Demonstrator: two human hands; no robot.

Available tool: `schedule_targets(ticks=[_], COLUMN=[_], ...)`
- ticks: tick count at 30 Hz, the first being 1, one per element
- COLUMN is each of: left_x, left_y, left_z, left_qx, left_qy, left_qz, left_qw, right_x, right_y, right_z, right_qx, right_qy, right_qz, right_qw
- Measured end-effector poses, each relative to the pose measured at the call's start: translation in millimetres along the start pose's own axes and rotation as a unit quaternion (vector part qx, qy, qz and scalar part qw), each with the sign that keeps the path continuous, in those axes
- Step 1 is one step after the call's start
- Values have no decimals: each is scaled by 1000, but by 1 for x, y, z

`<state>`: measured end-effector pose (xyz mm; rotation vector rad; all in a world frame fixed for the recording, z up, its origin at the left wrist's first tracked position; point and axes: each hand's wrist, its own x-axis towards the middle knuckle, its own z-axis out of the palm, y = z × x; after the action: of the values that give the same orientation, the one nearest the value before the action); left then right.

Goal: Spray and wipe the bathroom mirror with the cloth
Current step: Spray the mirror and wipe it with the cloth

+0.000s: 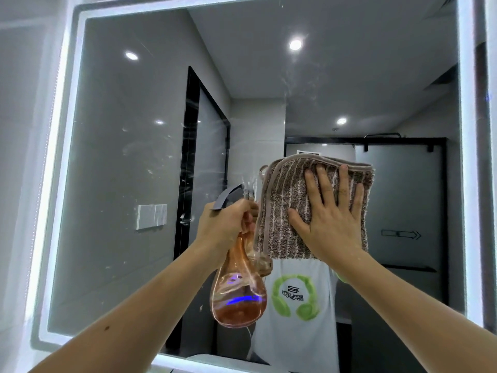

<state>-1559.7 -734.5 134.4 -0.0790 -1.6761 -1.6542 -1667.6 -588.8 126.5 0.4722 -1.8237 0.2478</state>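
Observation:
A large bathroom mirror (121, 170) with a lit white frame fills the view. Spray droplets and streaks dot the glass at its middle and upper right. My left hand (228, 224) grips the neck of an amber see-through spray bottle (238, 294) with a grey trigger, held just in front of the glass. My right hand (330, 219) lies flat, fingers spread, pressing a brown striped cloth (285, 205) against the mirror right of the bottle. The cloth is folded and hangs a little below my palm.
The mirror's glowing border (53, 184) runs down the left and along the bottom edge. The glass reflects a white apron with a green print, a dark door frame, a wall switch plate and a shower door. A wall stands on the far left.

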Motion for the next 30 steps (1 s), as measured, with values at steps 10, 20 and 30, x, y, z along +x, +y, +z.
schedule_targets(ticks=[10,20,30], left_x=[-6,9,25], left_y=[-6,-10,-11], left_z=[-5,-89,-145], left_qx=[-4,12,-16], left_qy=[3,40,-3], left_qz=[-24,-3,26], left_qw=[1000,999,1000], right_x=[2,20,34], right_y=[-1,-103,-165], right_z=[0,22,38], right_qx=[-3,46,33], right_qy=[-11,19,63], right_qz=[-5,-75,-89], right_qw=[1000,996,993])
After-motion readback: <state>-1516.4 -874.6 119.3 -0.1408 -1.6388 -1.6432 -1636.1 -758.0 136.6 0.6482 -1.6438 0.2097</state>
